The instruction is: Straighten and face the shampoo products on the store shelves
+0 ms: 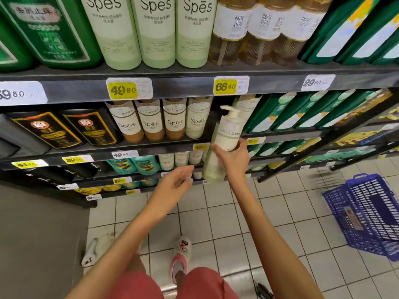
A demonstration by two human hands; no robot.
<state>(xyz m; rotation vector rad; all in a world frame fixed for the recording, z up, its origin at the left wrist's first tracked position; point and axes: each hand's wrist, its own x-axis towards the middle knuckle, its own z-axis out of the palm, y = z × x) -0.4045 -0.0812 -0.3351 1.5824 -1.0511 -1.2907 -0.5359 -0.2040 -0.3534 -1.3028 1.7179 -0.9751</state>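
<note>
Red shorts (133, 285) nearest; our left hand (172, 184) hangs loose-fingered before a lower shelf edge (149, 180). Right hand (234, 160) grips pump bottle (230, 132), fingers curled round it.

Pale green pump bottle (228, 134), tilted, label outward; shelved Spēs bottles (151, 123) upright, labels forward

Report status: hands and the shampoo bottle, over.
Left hand open, empty. Right hand grips pale green pump bottle, off the shelf. Shelf gap beside Spes row looks unblocked.
</note>
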